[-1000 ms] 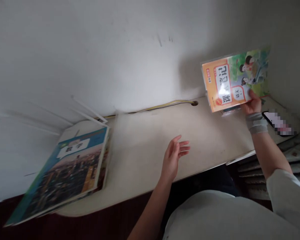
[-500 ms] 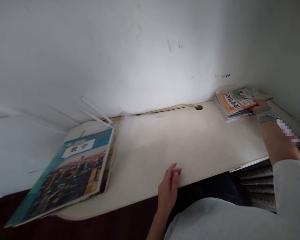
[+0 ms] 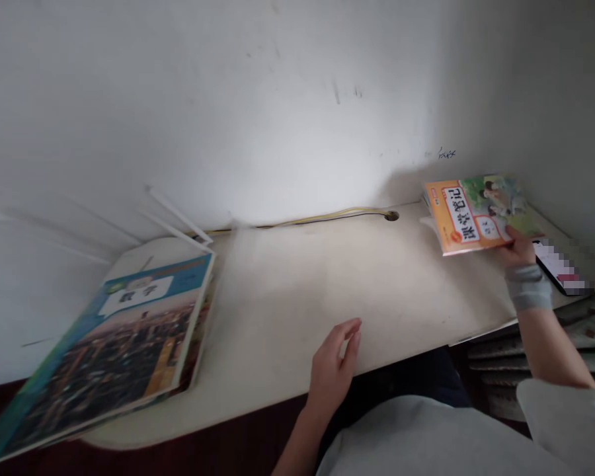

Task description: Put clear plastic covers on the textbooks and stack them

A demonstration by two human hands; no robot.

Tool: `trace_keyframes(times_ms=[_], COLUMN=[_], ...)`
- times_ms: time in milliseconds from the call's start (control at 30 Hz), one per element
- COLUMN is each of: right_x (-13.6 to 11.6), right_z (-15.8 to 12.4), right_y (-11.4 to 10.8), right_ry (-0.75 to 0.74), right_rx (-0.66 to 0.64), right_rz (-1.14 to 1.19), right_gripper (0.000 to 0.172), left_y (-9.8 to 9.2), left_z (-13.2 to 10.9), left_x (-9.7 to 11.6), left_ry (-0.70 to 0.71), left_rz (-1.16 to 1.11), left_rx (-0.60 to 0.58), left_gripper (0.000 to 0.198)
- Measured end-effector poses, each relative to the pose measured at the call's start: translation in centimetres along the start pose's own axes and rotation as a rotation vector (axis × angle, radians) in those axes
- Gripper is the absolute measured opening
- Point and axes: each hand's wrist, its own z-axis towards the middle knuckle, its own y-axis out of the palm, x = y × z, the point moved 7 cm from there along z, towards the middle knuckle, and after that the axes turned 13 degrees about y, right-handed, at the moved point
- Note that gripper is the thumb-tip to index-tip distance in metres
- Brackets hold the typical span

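In the head view, my right hand grips the near right edge of an orange-and-green book with children on its cover. The book is raised above the desk at the far right, and blurred page edges or other books show under its left side. My left hand rests near the desk's front edge, its fingers gently bent and the thumb apart, with nothing in it. On the left lies a large blue book with a city picture, on top of at least one other book.
White rods of a rack stand behind the blue book. A yellow cable runs along the wall to a hole in the white desk. A phone lies right of my right wrist. A ridged grey object sits below the desk.
My right hand has lifted the orange-and-green book off the desk and drawn it nearer, tilting its cover toward me. My left hand's fingers have bent slightly. The view has shifted a little.
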Motion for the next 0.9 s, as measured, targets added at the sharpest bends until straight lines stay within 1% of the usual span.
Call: trace_keyframes(times_ms=[67, 100, 167, 233, 267, 333, 400, 433, 467, 533, 567, 600, 633, 667, 700, 733, 767, 800, 833, 867, 900], right_x=[3.0, 4.7, 7.5, 8.9, 9.2, 9.3, 9.0, 8.7, 8.4, 7.6, 6.9, 6.2, 5.2, 3.7, 1.9, -0.2, -2.3, -4.0, -5.1, -5.7, -6.0], right_z=[-3.7, -5.6, -9.7, -13.3, -14.9, -17.4, -19.5, -20.5, -21.6, -24.4, -25.7, -26.5, -26.4, -25.0, -23.0, -20.7, -18.4, -16.2, -14.2, -12.3, -10.6], right_y=[0.8, 2.1, 5.1, 8.0, 9.4, 11.1, 11.7, 11.7, 11.7, 11.2, 10.6, 9.8, 9.0, 8.5, 8.2, 8.1, 8.3, 8.7, 9.5, 10.5, 11.5], right_ry=[0.059, 0.127, 0.247, 0.303, 0.329, 0.348, 0.358, 0.378, 0.411, 0.495, 0.508, 0.491, 0.416, 0.281, 0.102, -0.094, -0.275, -0.412, -0.505, -0.547, -0.565], right_rx=[0.009, -0.023, -0.083, -0.158, -0.21, -0.3, -0.42, -0.516, -0.653, -1.017, -1.204, -1.335, -1.37, -1.283, -1.133, -0.941, -0.74, -0.557, -0.406, -0.311, -0.26], right_rz=[0.562, 0.734, 0.902, 0.944, 0.934, 0.892, 0.822, 0.768, 0.701, 0.498, 0.372, 0.22, 0.067, -0.048, -0.152, -0.252, -0.342, -0.422, -0.512, -0.618, -0.709], right_gripper=[0.03, 0.029, 0.025, 0.023, 0.023, 0.028, 0.034, 0.036, 0.038, 0.038, 0.036, 0.035, 0.032, 0.029, 0.027, 0.028, 0.033, 0.037, 0.039, 0.04, 0.039], left_y=[0.7, 1.2, 2.2, 3.0, 3.3, 3.3, 2.7, 2.4, 2.1, 1.9, 2.1, 2.5, 2.9, 3.4, 3.8, 4.2, 4.4, 4.5, 4.5, 4.5, 4.4], left_z=[1.3, 2.0, 3.5, 5.1, 5.9, 7.5, 8.8, 9.3, 9.7, 10.1, 10.3, 10.4, 10.5, 10.6, 10.8, 11.1, 11.3, 11.6, 11.8, 11.9, 12.0], left_x=[1.4, 1.8, 1.6, 0.3, -0.6, -2.6, -4.2, -4.8, -5.3, -5.8, -5.9, -5.9, -5.8, -5.7, -5.4, -5.0, -4.6, -4.2, -3.7, -3.3, -3.0], left_ry=[0.066, 0.082, 0.071, -0.005, -0.056, -0.151, -0.216, -0.236, -0.251, -0.272, -0.285, -0.297, -0.309, -0.317, -0.316, -0.304, -0.283, -0.259, -0.235, -0.216, -0.204], left_rz=[-0.007, -0.019, -0.076, -0.204, -0.29, -0.447, -0.532, -0.539, -0.531, -0.5, -0.493, -0.497, -0.508, -0.522, -0.536, -0.549, -0.561, -0.57, -0.575, -0.575, -0.571], left_rx=[0.001, 0.009, 0.026, 0.055, 0.073, 0.12, 0.151, 0.156, 0.152, 0.115, 0.088, 0.062, 0.041, 0.023, 0.013, 0.011, 0.013, 0.013, 0.011, 0.005, -0.004], left_gripper=[0.026, 0.028, 0.038, 0.053, 0.058, 0.064, 0.069, 0.071, 0.073, 0.073, 0.071, 0.07, 0.069, 0.068, 0.069, 0.069, 0.07, 0.069, 0.066, 0.061, 0.055])
